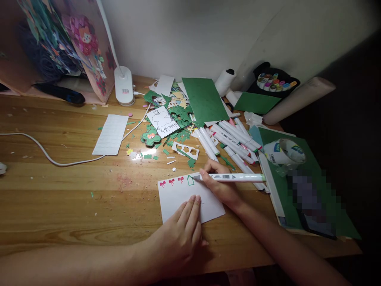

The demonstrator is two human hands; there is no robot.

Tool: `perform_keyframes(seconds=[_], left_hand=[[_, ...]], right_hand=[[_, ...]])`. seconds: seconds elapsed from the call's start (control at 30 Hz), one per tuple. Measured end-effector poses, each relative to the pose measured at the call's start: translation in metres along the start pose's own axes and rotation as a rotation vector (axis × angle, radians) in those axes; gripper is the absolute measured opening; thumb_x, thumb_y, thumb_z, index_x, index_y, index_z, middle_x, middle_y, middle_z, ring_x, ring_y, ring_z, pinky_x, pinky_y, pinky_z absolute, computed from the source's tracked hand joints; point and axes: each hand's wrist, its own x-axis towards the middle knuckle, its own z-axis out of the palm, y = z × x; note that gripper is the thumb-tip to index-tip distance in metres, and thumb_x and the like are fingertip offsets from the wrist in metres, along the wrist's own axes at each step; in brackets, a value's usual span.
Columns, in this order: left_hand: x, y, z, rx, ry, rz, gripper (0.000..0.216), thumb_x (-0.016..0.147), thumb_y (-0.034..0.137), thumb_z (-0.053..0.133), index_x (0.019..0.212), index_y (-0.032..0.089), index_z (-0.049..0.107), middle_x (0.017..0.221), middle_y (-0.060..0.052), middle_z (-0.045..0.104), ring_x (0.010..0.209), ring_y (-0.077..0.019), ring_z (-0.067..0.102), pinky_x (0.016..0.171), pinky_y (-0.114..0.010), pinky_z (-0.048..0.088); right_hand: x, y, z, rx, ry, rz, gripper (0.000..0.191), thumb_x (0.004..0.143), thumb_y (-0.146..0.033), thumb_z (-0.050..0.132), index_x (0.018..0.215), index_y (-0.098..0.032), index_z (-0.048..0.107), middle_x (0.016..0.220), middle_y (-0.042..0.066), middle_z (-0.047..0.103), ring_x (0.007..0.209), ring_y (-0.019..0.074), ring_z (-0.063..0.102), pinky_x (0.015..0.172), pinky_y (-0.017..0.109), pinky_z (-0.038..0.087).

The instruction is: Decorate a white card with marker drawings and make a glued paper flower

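Note:
A white sheet of paper (212,206) lies near the table's front edge. Along its top edge run three small pink bows (172,181) and a green house-shaped outline (190,180). My left hand (181,234) rests on the lower part of the sheet, fingers stretched out and holding it flat. In my right hand (222,188) is a white marker (235,177), gripped like a pen. Its tip is at the right side of the green outline, and its other end points right. Whether the tip touches the paper I cannot tell.
Several markers (232,141) lie behind my right hand, near green paper scraps (181,115) and a green sheet (205,99). A tape roll (284,153) sits at the right. A lamp base (124,85) stands at the back; its white cable (56,161) crosses the left side.

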Motion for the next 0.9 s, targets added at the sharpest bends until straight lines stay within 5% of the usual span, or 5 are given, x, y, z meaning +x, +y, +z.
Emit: perform_keyframes(seconds=[0.9], left_hand=[[0.0002, -0.0004, -0.0011, -0.021, 0.006, -0.008, 0.041, 0.092, 0.037, 0.044, 0.098, -0.001, 0.058, 0.12, -0.027, 0.056, 0.115, -0.0337, 0.052, 0.095, -0.04, 0.042]], right_hand=[[0.0001, 0.0009, -0.0019, 0.048, -0.06, -0.019, 0.028, 0.081, -0.025, 0.051, 0.058, -0.02, 0.036, 0.055, -0.005, 0.036, 0.053, 0.0107, 0.035, 0.05, 0.024, 0.028]])
